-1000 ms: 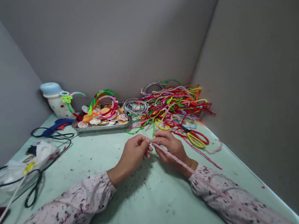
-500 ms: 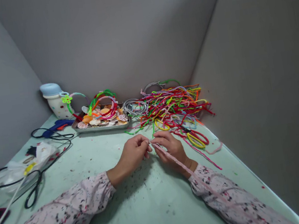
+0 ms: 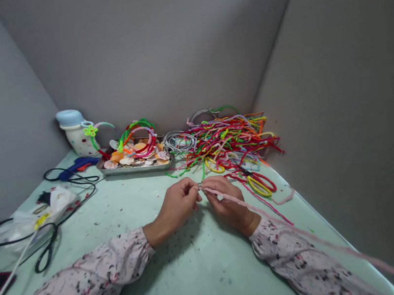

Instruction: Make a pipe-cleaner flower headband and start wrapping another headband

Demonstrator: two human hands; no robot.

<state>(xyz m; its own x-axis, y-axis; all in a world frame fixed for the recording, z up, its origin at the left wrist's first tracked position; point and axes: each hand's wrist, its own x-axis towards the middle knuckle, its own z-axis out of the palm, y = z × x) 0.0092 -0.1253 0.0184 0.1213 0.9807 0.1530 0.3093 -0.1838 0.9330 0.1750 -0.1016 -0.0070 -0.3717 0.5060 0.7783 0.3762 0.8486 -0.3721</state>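
A long pink fuzzy strand point(image 3: 267, 213) runs from between my fingertips over my right wrist and forearm to the lower right. My left hand point(image 3: 180, 202) pinches the strand's end at the middle of the view. Touching nearly at the fingertips, my right hand point(image 3: 228, 201) is closed round the same strand, with a thin grey piece just showing between the two hands. Behind them lies a heap of coloured fuzzy strands point(image 3: 228, 135), with coils of grey wire point(image 3: 180, 141) at its left.
A metal tray point(image 3: 137, 170) of shells and coloured rings stands at the back. Left of it are a spotted bottle point(image 3: 81, 138), a blue tool point(image 3: 73, 168), black cables and a plastic bag point(image 3: 61, 201). Scissors point(image 3: 259, 185) lie right of my hands.
The strand's free length has swung outward to the right, away from my right forearm. My right hand has turned slightly, and both hands stay close together.
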